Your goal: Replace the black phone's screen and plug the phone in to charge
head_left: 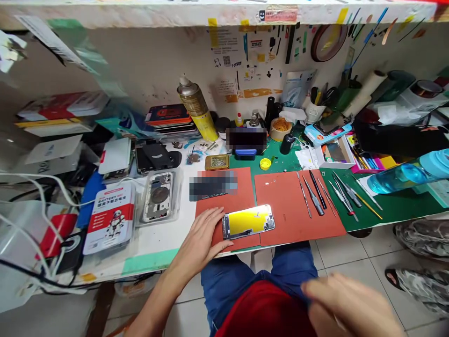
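My left hand (205, 231) lies on the red-brown mat (298, 210) with fingers stretched out and thumb apart. Its fingertips and thumb touch the left end of a phone screen part (249, 221), which has a bright yellow face and a silver rim. My right hand (354, 304) is off the table at the lower right, over the floor. Motion smears its fingers, so their shape and anything between them cannot be made out. Behind the phone part lies a dark, partly pixelated phone-sized panel (208, 186).
Tweezers (342, 194) and several slim tools lie right of the mat, near a blue water bottle (403, 173). To the left are an opened phone body (157, 196) in a clear tray and a battery box (111, 217). A spray can (199, 112) leans behind.
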Motion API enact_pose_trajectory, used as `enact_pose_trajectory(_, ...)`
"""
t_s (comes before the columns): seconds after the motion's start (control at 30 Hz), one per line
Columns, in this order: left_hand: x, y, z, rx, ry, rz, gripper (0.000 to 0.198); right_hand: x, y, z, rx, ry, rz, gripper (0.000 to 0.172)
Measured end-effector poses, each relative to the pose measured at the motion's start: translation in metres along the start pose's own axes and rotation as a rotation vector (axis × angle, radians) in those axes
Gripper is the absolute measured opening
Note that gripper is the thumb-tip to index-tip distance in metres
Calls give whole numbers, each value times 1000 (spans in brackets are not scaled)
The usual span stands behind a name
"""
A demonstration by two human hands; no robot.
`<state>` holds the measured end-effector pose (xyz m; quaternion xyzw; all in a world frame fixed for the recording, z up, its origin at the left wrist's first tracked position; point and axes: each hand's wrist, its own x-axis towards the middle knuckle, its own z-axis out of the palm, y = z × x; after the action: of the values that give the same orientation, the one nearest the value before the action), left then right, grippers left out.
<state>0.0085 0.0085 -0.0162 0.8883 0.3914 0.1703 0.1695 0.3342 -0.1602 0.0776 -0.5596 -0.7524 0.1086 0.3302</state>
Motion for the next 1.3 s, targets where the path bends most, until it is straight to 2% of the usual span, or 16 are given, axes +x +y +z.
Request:
enact_pose_trajectory(0.07, 3, -4, -2, 12, -6, 45, 72, 19, 10, 18, 96, 31, 96, 21)
enact_pose_trajectory(0.1, 5, -5, -4, 18, -9, 68, 68, 26, 16, 29, 194, 47, 225, 20)
enact_pose_trajectory(0.17, 10, -5, -8, 26, -17, 103, 63, 31, 25, 52, 473, 39, 573, 19)
enact_pose_trajectory(0.27, 19, 0, -13, 38, -37, 123, 59, 27, 29, 84, 917, 11, 973, 43)
enact_pose_trajectory(0.37, 26, 6, -16, 68, -56, 151, 55, 21, 20, 100, 1181, 54, 1197, 64)
enact_pose_trajectory(0.5, 30, 13, -17, 95, -55, 187, 49, 27, 4, 102, 1384, 130, 1383, 73)
enact_pose_trajectory(0.6, 32, 17, -18, 76, -49, 173, 52, 40, -6, 108, 1455, 171, 1410, 70)
enact_pose_trajectory(0.73, 35, 21, -21, -19, -39, 110, 52, 57, -12, 126, 1502, 234, 1313, 55)
enact_pose_trajectory(0.87, 32, 19, -24, -217, -28, 4, 56, 64, -7, 139, 1471, 247, 1249, 56)
enact_pose_trajectory(1.0, 20, 15, -20, -493, 70, -239, 75, 60, -3, 139, 1425, 259, 1217, 52)
enact_pose_trajectory(1.13, 8, 28, -5, -861, 209, -568, 60, 59, -11, 138, 1405, 275, 1167, 46)
enact_pose_trajectory(1.23, 4, 46, 0, -1169, 190, -700, 56, 62, -22, 140, 1401, 221, 1112, 45)
enact_pose_trajectory(1.3, 0, 53, -5, -1320, 220, -765, 53, 64, -25, 139, 1367, 124, 1046, 44)
